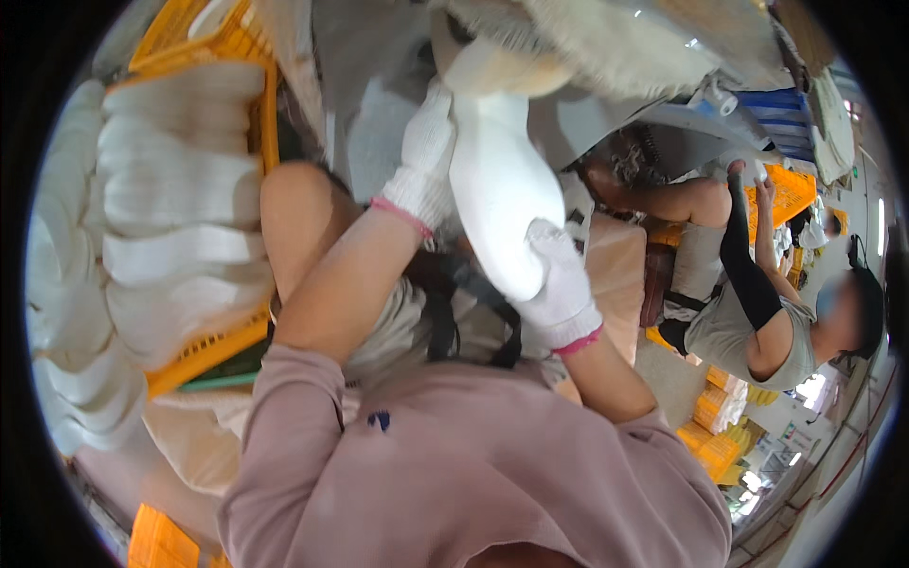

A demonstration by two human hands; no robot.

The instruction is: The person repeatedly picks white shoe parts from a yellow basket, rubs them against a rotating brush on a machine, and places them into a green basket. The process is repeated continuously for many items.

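Observation:
Between my two gloved hands is a smooth white bottle-shaped piece (502, 180), rounded and waisted, tilted with its far end higher in the picture. My right hand (559, 279), in a white knit glove with a pink cuff, grips its near rounded end. Along the piece's left side, close to the far end, lies my left hand (428, 156) in a matching glove; its fingertips are partly hidden. The far end meets a pale beige rounded pad or wheel (507, 71), whose contact edge is blurred.
To the left, a yellow crate (213, 350) holds several similar white pieces (180, 180), with more stacked beside it. Frayed cloth (625, 47) hangs over a grey housing (374, 123) ahead. At the right sits another person (757, 331) with a black sleeve, near orange crates (715, 407).

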